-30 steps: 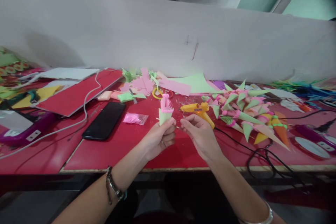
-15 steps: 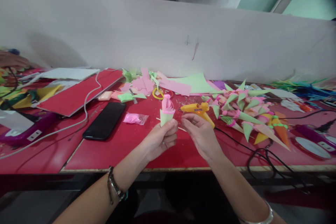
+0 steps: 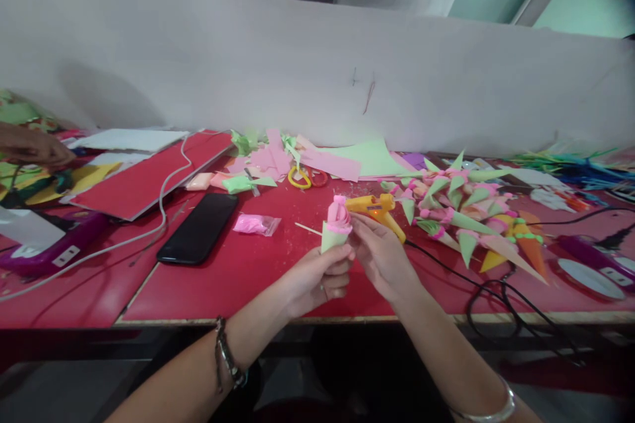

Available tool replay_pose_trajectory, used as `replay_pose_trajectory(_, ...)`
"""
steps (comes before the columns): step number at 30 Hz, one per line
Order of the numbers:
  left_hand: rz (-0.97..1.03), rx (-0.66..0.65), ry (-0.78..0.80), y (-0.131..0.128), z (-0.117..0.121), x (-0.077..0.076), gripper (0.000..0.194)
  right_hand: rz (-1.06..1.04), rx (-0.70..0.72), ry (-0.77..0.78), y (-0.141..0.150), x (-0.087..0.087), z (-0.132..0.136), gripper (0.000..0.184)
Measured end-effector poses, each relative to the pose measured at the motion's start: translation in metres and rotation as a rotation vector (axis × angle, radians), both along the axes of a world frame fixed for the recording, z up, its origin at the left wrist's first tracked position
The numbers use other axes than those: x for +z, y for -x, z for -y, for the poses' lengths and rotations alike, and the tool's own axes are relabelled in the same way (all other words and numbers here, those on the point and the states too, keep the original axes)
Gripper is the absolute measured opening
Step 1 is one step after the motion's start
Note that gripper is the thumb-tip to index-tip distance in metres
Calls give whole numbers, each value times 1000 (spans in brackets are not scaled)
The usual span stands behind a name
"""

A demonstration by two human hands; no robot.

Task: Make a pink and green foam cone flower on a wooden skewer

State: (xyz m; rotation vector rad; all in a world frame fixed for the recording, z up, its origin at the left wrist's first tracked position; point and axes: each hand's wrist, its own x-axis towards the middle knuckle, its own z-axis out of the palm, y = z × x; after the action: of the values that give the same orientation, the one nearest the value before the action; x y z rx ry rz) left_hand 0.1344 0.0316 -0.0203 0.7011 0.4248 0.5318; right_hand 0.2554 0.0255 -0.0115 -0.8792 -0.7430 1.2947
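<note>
Paper cone (green, with a curly pink top) stands in the left hand, gripped over the red desk; the right hand is curled by the top, and I cannot tell if it pinches anything; a yellow glue gun lies behind.

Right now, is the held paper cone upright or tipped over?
Roughly upright: the left hand grips the green cone with its pink top uppermost; the hand hides its lower end.
</note>
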Motion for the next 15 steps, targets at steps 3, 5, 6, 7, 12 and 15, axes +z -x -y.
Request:
replay_pose_trajectory(3, -9, -63, 17, -1, 3, -1, 23, -30, 83, -29, -2, 4, 3, 17)
replay_pose_trajectory(5, -13, -104, 14, 0, 4, -1, 23, -18, 201, 3, -4, 6, 5, 25)
replay_pose_trajectory(6, -14, -125, 5, 0, 4, -1, 22, -5, 250, 19, -5, 7, 6, 28)
replay_pose_trajectory(7, -13, -143, -6, 1, 4, -1, 22, 7, 279, 25, -5, 7, 7, 30)
replay_pose_trajectory(12, -66, -166, -113, 0, 4, 3, 23, 39, 246, -10, -7, 6, 7, 26)
replay_pose_trajectory(15, -145, -66, -203, -4, 4, 2, 22, 90, 220, -10, -4, 6, 7, 21)
